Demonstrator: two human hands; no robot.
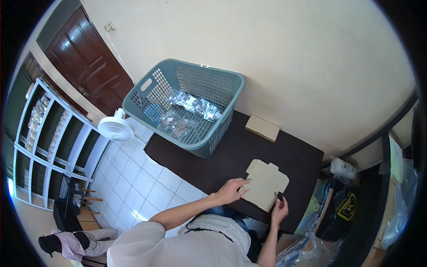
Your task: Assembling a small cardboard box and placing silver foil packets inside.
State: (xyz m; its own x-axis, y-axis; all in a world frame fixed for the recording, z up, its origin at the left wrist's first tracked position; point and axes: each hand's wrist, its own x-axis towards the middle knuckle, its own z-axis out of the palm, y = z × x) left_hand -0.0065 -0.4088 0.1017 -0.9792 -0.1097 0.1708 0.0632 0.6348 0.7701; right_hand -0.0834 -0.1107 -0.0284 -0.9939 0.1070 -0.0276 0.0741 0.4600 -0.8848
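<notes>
A tan cardboard sheet with tabs (266, 183), looking like an unfolded or flattened small box, lies on the dark table in front of me. At its left edge is my left hand (230, 191), fingers apart and touching the board. My right hand (279, 211) is at the board's lower right corner, fingers closed on a small black object (279, 195) whose kind I cannot make out. Farther back on the table, against the wall, rests a closed tan cardboard box (262, 127).
A large grey-green plastic basket (218, 138) with several clear plastic packets (195, 104) stands at the table's far left. Left of it are a white fan (116, 128) and a metal rack (58, 147). Plastic-wrapped goods (338, 204) crowd the right side. A person (73, 244) sits at lower left.
</notes>
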